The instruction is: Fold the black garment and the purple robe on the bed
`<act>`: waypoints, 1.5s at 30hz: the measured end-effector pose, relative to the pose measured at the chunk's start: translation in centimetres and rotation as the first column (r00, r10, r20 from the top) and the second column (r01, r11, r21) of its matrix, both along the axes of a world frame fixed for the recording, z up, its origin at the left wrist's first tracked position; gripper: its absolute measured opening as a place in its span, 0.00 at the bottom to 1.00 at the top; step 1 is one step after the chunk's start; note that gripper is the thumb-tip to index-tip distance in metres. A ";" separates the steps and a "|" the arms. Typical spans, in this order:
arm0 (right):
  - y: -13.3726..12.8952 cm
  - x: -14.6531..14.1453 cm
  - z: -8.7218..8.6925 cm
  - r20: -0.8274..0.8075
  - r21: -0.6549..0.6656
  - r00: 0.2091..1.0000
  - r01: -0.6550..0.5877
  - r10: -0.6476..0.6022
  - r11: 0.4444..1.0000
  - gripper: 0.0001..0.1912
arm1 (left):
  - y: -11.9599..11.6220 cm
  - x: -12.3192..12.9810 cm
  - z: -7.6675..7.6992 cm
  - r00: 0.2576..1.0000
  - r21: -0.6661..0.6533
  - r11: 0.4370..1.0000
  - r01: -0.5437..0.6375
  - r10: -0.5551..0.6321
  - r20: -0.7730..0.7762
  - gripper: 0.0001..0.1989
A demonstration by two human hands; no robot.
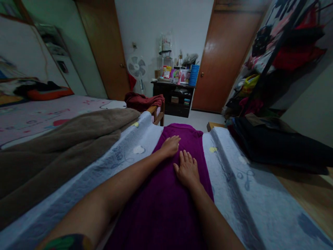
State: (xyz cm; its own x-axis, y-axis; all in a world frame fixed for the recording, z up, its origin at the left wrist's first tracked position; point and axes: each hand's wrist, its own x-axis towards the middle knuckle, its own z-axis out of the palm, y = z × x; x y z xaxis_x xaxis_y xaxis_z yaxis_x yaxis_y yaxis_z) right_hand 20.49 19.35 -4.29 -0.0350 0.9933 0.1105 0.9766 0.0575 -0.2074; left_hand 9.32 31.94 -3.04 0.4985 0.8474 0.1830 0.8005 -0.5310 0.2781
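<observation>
A purple garment (166, 208), narrow and laid lengthwise, is spread on a pale blue patterned sheet (226, 194). Its far edge, which looks like a collar, lies beyond my hands. My left hand (171, 146) rests palm down on the upper part of the cloth, fingers stretched toward the right. Just nearer and to the right, my right hand (187, 169) lies flat on the same fabric with its fingers apart. Neither hand grips the cloth. The underside of the garment is hidden.
A brown blanket (65, 142) lies to the left, and a dark folded clothes pile (281, 142) to the right. Dark red cloth (143, 101) hangs over a wooden bed end. Farther off stand a fan (137, 67), a black cabinet (166, 104) and a clothes rack (273, 45).
</observation>
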 end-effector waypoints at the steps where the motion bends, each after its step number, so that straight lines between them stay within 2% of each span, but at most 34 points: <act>1: 0.0 0.0 0.0 0.003 0.007 1.000 0.000 0.000 1.000 0.36 | -0.9 -0.1 -0.4 1.000 -0.026 0.999 0.026 -0.027 -0.003 0.22; 4: -0.2 -0.1 0.0 0.013 0.023 1.000 -0.004 0.004 1.000 0.36 | -2.7 -0.5 -1.6 0.999 -0.099 0.995 0.029 -0.030 -0.013 0.23; 7: -0.3 -0.1 0.0 0.022 0.022 1.000 -0.006 0.005 1.000 0.36 | -3.2 -0.7 -2.2 0.999 -0.103 0.994 0.031 -0.034 -0.033 0.23; 12: -0.5 -0.2 0.3 0.039 0.015 0.999 -0.006 0.006 1.000 0.37 | -3.2 -0.5 -2.0 0.999 -0.115 0.993 -0.033 0.029 -0.035 0.25; 15: -1.1 -0.1 0.7 0.046 -0.037 0.999 -0.013 0.014 0.999 0.38 | -3.4 -0.4 -1.8 0.998 -0.095 0.995 -0.043 0.038 -0.045 0.25; 18: -2.7 0.1 1.2 0.039 -0.109 0.999 -0.032 0.037 0.993 0.40 | -3.6 -0.3 -1.6 0.998 -0.082 0.995 -0.053 0.049 -0.048 0.26; 24: -8.2 0.9 1.5 0.001 -0.197 0.996 -0.083 0.085 0.977 0.42 | -3.3 -0.1 -2.0 0.998 -0.060 0.997 -0.049 0.046 -0.038 0.26; 29: -10.6 0.8 1.2 0.004 -0.140 0.997 -0.080 0.082 0.987 0.41 | -3.6 -0.1 -2.4 0.998 -0.005 0.998 -0.059 0.058 -0.016 0.25; 32: -10.6 0.6 1.0 0.010 -0.096 0.997 -0.071 0.072 0.993 0.40 | -4.4 -0.3 -1.6 0.997 0.064 0.995 -0.078 0.077 0.005 0.24; 35: -10.5 0.5 0.8 0.001 -0.067 0.997 -0.073 0.073 0.995 0.39 | -5.9 -0.6 0.1 0.998 0.208 0.977 -0.051 0.044 0.036 0.21; 37: -10.5 0.5 0.7 -0.009 -0.053 0.997 -0.075 0.075 0.996 0.39 | -7.5 -1.0 1.2 1.000 0.256 0.967 -0.001 -0.006 0.027 0.20; 41: -10.6 0.6 0.5 -0.018 -0.031 0.997 -0.081 0.080 0.996 0.39 | -12.1 -2.5 2.2 0.992 0.133 0.985 0.112 -0.102 -0.077 0.18; 43: -10.6 0.6 0.4 -0.016 -0.027 0.996 -0.084 0.084 0.996 0.39 | -14.7 -3.5 1.9 0.983 0.063 0.987 0.151 -0.143 -0.111 0.18; 45: -10.5 0.7 0.5 -0.016 -0.026 0.996 -0.089 0.089 0.996 0.38 | -17.1 -4.4 1.3 0.984 -0.007 0.991 0.132 -0.132 -0.116 0.20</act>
